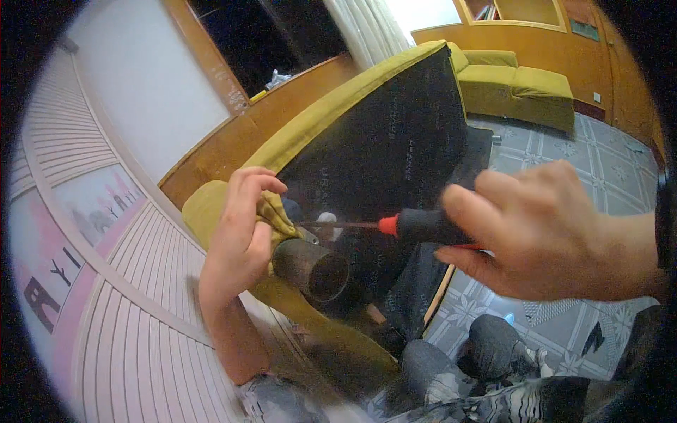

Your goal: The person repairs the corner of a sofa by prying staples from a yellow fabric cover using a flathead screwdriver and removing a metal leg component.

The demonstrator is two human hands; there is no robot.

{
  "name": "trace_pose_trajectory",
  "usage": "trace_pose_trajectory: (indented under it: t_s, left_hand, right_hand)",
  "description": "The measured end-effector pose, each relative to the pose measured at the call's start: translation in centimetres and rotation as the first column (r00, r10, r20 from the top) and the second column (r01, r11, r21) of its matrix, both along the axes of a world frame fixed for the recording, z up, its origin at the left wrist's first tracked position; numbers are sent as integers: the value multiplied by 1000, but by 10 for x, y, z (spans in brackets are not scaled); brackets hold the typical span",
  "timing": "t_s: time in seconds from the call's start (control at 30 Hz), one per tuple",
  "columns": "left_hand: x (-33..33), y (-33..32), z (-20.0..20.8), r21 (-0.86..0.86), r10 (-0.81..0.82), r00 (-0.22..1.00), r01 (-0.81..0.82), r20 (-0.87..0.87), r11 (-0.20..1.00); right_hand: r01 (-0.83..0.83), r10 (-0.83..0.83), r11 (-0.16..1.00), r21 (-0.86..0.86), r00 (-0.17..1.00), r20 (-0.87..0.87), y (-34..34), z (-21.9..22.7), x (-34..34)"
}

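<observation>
A screwdriver (389,225) lies level across the middle of the view, its dark handle with a red collar to the right and its thin shaft pointing left. The right hand (522,229) is closed around the handle, with the thumb stretched along the underside. The shaft runs to a bunch of yellow fabric (279,215) just above a short, round, brownish leg (300,266), whose open end faces the person. The left hand (240,229) is bent over this bunch, fingers arched above and thumb below; it appears to touch the fabric, but I cannot tell whether it pinches it.

The leg and fabric belong to a yellow sofa (338,106) tipped up so that its underside, covered in black cloth (381,162), faces the person. Some of that cloth hangs loose low on the right, beside a strip of pale wood (438,299).

To the left stands a pale slatted panel (141,317) with pink pictured sections. The person's knees, in grey trousers (431,366), show at the bottom, above a grey patterned floor (599,173). Farther back are a second yellow sofa (508,83), a dark window (261,42) and a white curtain (367,35).
</observation>
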State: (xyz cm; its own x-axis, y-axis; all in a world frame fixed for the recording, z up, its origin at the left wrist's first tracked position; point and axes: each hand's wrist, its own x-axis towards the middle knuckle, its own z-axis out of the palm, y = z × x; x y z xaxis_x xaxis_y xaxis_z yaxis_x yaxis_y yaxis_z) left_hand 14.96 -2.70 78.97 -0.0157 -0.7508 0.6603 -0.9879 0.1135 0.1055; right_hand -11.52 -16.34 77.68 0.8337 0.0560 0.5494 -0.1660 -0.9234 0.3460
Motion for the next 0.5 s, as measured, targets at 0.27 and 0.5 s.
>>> trace_pose_trajectory:
  t_s: [0.27, 0.5]
  left_hand:
    - [6, -3, -1, 27, 58, 998, -59, 31, 998]
    - [8, 1, 0, 71, 206, 978, -203, -33, 977]
  right_hand:
    - [287, 150, -544, 788, 958, -245, -1, -12, 11]
    - [-327, 212, 860, 393, 928, 307, -23, -22, 15]
